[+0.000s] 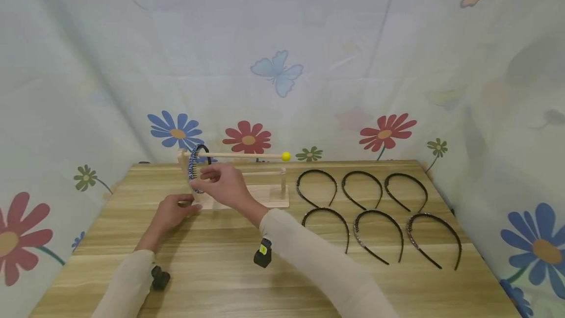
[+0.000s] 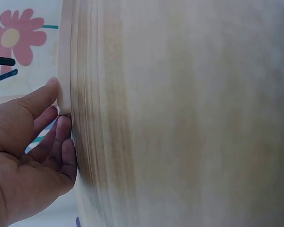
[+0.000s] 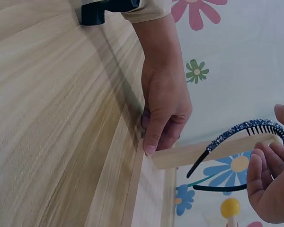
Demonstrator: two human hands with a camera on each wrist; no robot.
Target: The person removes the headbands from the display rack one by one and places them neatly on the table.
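A headband (image 1: 192,163) with blue glitter and black teeth hangs over the upper rod (image 1: 247,155) of a wooden rack, close to its post. My right hand (image 1: 225,185) is at this headband, fingers loosely bent. In the right wrist view, its thumb and fingers (image 3: 265,165) stand apart, with the toothed band (image 3: 241,126) showing between them; contact is hard to tell. Low at the rack's left end, my left hand (image 1: 172,212) pinches the corner of the wooden base (image 2: 64,56) between thumb and fingers.
Several black headbands (image 1: 378,211) lie in two rows on the right of the wood-grain table (image 1: 212,269). A yellow ball (image 1: 286,156) caps the upper rod's right end. The rack's lower rod (image 1: 265,173) runs beneath it. A flowered cloth (image 1: 335,87) hangs behind the table.
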